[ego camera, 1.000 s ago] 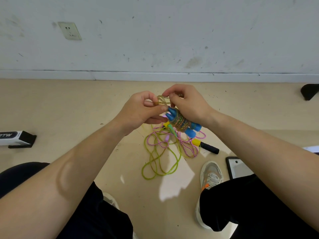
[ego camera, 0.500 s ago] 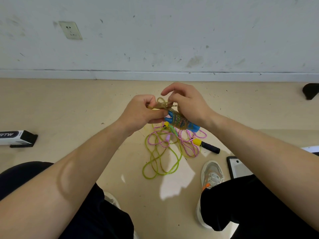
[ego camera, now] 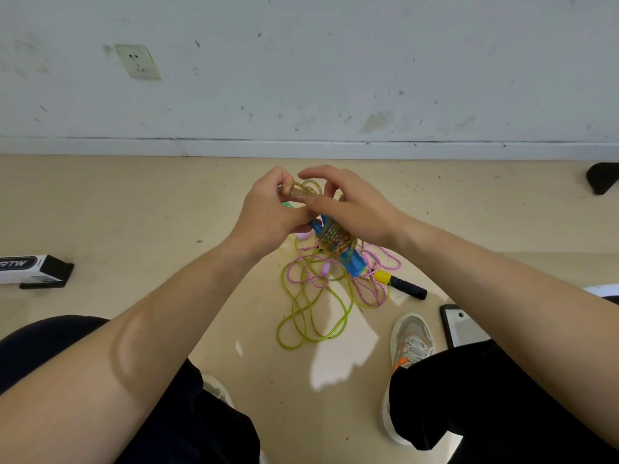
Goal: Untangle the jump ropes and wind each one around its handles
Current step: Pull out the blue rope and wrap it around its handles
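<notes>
**Both hands on amber rope, bundle held above floor tangle**

Landmark = the blue handles (ego camera: 352, 264), two held side by side, tilted, top end toward the hands, bottom end pointing down-right. They are in the air, not on the floor.

- amber rope (ego camera: 332, 238): wound in many tight turns around the blue handles' middle. A loose loop of it sticks up above their top end.
- left hand (ego camera: 268, 212): up-left of the blue handles, fingers curled, thumb and forefinger pinching the left side of the loose loop. Lower fingers touch the handles' top end.
- right hand (ego camera: 351, 209): directly above the blue handles, thumb and fingers pinching the right side of the loop, index finger stretched over it. Which fingers carry the bundle: cannot tell, the palm hides it.
- green rope (ego camera: 301, 318): on the floor below the blue handles, loose loops, not wound.
- pink rope (ego camera: 370, 291): floor, under and right of the blue handles, tangled with the green rope.
- yellow-and-black handle (ego camera: 402, 285): floor, just right of the blue handles' bottom end.
- lilac handle (ego camera: 324, 270): floor, left of the bottom end, inside the tangle.
- shoe (ego camera: 411, 339): below-right of the blue handles.
- phone (ego camera: 464, 329): right of the shoe, farther below-right of the blue handles.
- box (ego camera: 33, 269): far left of the blue handles.
</notes>
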A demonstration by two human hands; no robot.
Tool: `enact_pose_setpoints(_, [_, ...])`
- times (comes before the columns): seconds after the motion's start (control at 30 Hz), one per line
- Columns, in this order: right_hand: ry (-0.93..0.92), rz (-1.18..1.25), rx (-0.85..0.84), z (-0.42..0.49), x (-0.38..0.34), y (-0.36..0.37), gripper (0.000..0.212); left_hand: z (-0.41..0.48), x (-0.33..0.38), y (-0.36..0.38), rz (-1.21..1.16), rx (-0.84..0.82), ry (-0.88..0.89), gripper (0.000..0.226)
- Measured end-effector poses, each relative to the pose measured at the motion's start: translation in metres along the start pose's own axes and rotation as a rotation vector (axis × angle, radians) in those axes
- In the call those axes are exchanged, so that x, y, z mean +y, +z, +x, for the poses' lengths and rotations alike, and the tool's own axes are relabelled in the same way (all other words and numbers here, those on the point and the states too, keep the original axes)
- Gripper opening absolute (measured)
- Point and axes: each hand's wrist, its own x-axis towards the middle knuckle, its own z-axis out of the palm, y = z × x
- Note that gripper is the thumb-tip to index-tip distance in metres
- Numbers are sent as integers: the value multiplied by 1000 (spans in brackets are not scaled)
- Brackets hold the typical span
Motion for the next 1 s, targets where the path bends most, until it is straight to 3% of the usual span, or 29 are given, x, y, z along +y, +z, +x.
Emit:
enact_pose_setpoints(0.3, [-135, -345, 63, 4, 3, 3, 13, -4, 2, 7, 5, -19, -42, 45])
enact_pose_setpoints(0.47, [-139, -412, 88, 2, 4, 4, 7, -5, -3, 9, 12, -16, -74, 44])
enact_pose_setpoints(0.77, [196, 198, 137, 2, 1, 3, 15, -6, -13, 16, -73, -9, -179, 42])
enact_pose_setpoints(1.0, [277, 386, 126, 1, -2, 4, 15, -2, -16, 17, -10, -17, -177, 30])
